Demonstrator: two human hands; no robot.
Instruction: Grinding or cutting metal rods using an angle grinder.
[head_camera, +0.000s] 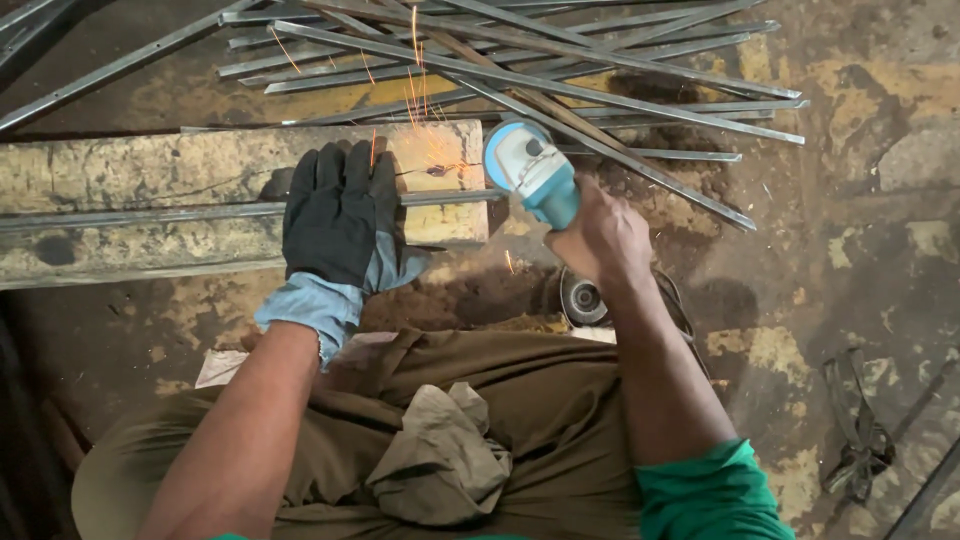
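Two hands at work over a worn wooden block (200, 170) on a stained, yellow-patched floor (860, 230). Left hand (335, 215), in a black-and-grey glove, lies flat with fingers spread, pressing a long grey metal strip (150, 214) down onto the block. Right hand (600, 240), bare, is wrapped tight around the body of a blue angle grinder (530, 170), its head just beside the block's right end where the strip stops. Orange sparks (415, 85) spray up and away from that point.

Surroundings: a loose heap of similar metal strips (520, 65) lies crossed on the floor just beyond the block and grinder, close behind the cutting point. One more strip (110, 65) runs diagonally at upper left. A round dark disc-like part (583, 297) sits on the floor under the right wrist. Tangled dark straps or wire (860, 430) lie at lower right, well apart. A crumpled rag (440, 450) rests on the olive-clad lap.

Hard to read: the grinder's disc is hidden behind its guard and the glare of sparks, so contact with the strip cannot be confirmed. Strip's left end runs out of view.
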